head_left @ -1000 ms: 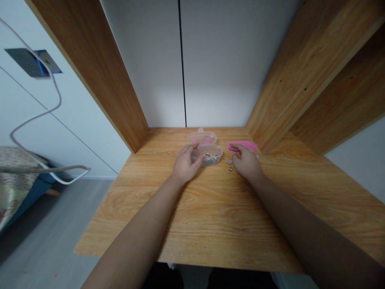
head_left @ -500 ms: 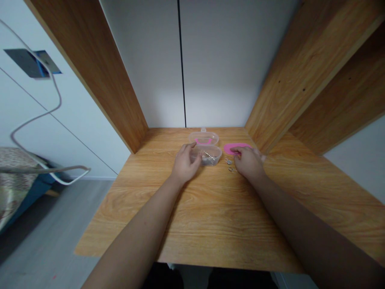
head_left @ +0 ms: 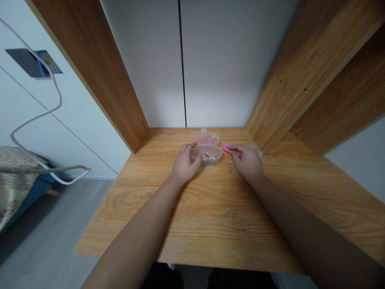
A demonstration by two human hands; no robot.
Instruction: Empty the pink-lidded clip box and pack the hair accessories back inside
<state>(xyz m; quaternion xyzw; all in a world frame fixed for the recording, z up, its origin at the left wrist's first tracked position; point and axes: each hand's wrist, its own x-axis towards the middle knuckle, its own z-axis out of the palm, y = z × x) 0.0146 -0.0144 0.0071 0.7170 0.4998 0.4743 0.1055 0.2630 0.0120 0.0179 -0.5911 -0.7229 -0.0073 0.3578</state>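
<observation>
In the head view, both forearms reach up from the bottom of the frame, palms turned inward. The left hand (head_left: 184, 163), just left of centre, curves around the left end of a clear plastic oval box (head_left: 213, 161), fingers partly spread and thumb towards the front; whether it grips or merely rests there, I cannot tell. The right hand (head_left: 248, 161), right of centre, pinches a flat, bright pink, rounded piece (head_left: 227, 148) between thumb and fingers; the piece tilts, its far end pointing up and left.

The box's translucent oval lid (head_left: 204, 137) lies folded back behind it, with a pink band along its near side. Shiny metallic bits (head_left: 209, 155) lie inside the box, too small to make out. Small dark and pale rings (head_left: 231, 169) lie between box and right hand on the bench (head_left: 192, 216), a smooth, honey-coloured surface with wavy wood grain.
</observation>
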